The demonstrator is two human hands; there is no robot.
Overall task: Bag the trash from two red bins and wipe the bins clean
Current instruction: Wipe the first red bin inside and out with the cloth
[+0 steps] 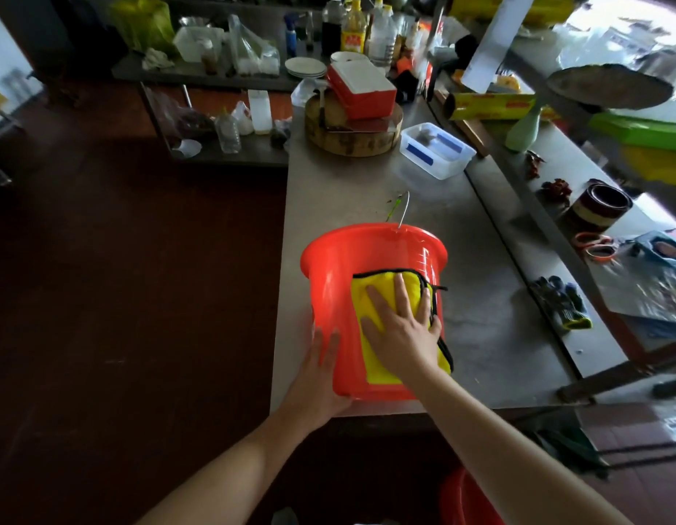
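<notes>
Steel counter (366, 198): open-palmed left hand (321, 377) braces the tipped red bin (332, 282), right hand (400, 327) flat on yellow cloth (374, 284), probably outside; overlap strokes.

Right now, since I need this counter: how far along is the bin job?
Done: cannot tell; no trash bag shows. In hand: the right hand presses the yellow cloth on the red bin lying on the counter; the left hand steadies it. Left: probably the second red bin below.
</notes>
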